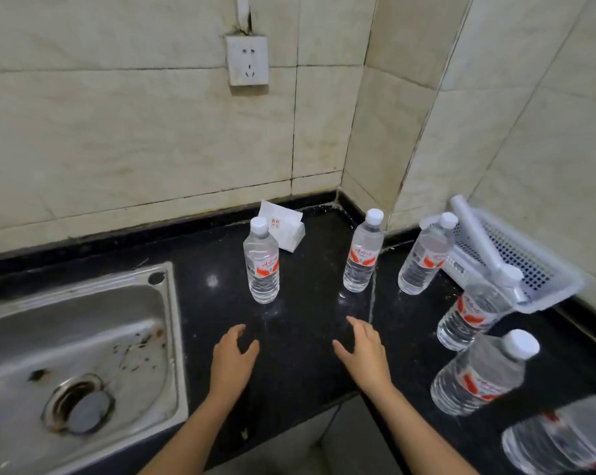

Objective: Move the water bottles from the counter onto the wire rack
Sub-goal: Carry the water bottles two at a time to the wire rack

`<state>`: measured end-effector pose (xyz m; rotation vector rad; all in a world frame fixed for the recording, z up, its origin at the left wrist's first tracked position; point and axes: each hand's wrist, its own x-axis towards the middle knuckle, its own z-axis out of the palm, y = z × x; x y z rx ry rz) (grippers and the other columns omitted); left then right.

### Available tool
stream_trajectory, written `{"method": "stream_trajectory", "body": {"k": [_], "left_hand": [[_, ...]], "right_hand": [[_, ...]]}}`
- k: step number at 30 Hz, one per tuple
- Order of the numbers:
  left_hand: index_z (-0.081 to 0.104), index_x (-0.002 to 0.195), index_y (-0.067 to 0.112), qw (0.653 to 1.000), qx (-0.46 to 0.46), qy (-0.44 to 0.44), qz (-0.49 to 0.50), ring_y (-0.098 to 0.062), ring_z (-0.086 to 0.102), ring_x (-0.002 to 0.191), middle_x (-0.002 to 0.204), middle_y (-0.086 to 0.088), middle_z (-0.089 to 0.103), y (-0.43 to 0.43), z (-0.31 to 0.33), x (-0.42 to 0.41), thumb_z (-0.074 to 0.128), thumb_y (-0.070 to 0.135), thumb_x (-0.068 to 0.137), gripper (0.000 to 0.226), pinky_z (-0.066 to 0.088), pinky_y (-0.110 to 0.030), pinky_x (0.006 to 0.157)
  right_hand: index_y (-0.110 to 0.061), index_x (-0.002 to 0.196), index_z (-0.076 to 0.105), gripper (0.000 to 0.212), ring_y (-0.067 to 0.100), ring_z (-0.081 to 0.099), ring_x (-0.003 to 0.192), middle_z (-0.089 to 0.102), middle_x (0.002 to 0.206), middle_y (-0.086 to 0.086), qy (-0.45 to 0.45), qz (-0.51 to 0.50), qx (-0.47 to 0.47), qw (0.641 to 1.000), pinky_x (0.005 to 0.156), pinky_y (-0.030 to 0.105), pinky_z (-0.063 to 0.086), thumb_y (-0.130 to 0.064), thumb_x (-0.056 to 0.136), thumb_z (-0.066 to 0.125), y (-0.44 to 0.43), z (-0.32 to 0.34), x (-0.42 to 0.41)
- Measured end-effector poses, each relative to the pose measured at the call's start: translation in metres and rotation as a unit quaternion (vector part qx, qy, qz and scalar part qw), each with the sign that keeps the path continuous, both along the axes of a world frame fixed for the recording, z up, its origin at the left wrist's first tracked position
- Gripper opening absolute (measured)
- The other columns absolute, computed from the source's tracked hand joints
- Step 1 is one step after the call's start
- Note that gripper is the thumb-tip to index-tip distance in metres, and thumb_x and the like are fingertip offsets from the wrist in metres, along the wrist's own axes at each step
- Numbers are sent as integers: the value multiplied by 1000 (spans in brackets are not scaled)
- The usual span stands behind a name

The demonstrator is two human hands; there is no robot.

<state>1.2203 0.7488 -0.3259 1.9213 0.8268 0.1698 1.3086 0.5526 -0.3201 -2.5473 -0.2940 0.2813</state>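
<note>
Several clear water bottles with white caps and red-and-white labels stand on the black counter (307,337). One bottle (261,265) stands ahead of my left hand (233,358). Another bottle (362,255) stands ahead of my right hand (363,351). A third bottle (423,258) stands beside a white plastic basket (516,258). More bottles line the right side, one at mid right (468,313), one nearer (478,375) and a blurred one at the bottom corner (560,437). Both hands hover over the counter with relaxed fingers, holding nothing. No wire rack is in view.
A steel sink (77,351) takes up the left of the counter. A white tissue pack (284,228) lies near the back wall. A wall socket (248,60) sits on the tiles above. The counter meets tiled walls in a corner at the back right.
</note>
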Motion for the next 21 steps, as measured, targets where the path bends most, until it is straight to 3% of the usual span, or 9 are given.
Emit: {"method": "stream_trajectory", "body": {"k": [8, 13, 16, 18, 21], "left_hand": [[27, 141, 8, 998, -20, -58, 8, -31, 35, 133, 145, -16, 37, 35, 8, 82, 74, 19, 74, 83, 31, -44, 110], [44, 128, 9, 991, 0, -132, 34, -26, 49, 115, 123, -10, 55, 33, 15, 116, 80, 8, 62, 75, 36, -37, 100], [36, 135, 18, 989, -25, -137, 54, -14, 44, 118, 132, -5, 50, 34, 5, 133, 84, 10, 57, 92, 37, -39, 106], [28, 138, 25, 989, -49, -124, 68, -22, 41, 128, 138, -5, 45, 33, -1, 144, 85, 13, 56, 101, 37, -48, 108], [26, 138, 26, 984, -77, -110, 113, -26, 45, 126, 137, -7, 46, 30, -3, 157, 83, 11, 58, 99, 38, -47, 107]], "right_hand": [[-10, 139, 33, 63, 27, 36, 130, 42, 139, 12, 19, -128, 70, 989, 107, 36, 31, -26, 85, 63, 26, 5, 51], [-8, 141, 28, 73, 27, 36, 131, 40, 140, 15, 23, -194, 113, 974, 107, 36, 31, -20, 81, 68, 31, 0, 79], [-8, 142, 25, 81, 29, 40, 130, 37, 140, 17, 20, -237, 172, 956, 107, 38, 34, -14, 77, 72, 37, -1, 103], [-9, 143, 23, 90, 30, 41, 130, 37, 142, 16, 10, -262, 208, 942, 108, 41, 35, -11, 71, 77, 38, -4, 127], [-16, 142, 24, 104, 29, 43, 130, 42, 141, 11, -14, -279, 252, 927, 108, 48, 36, -17, 57, 85, 38, -14, 163]]}}
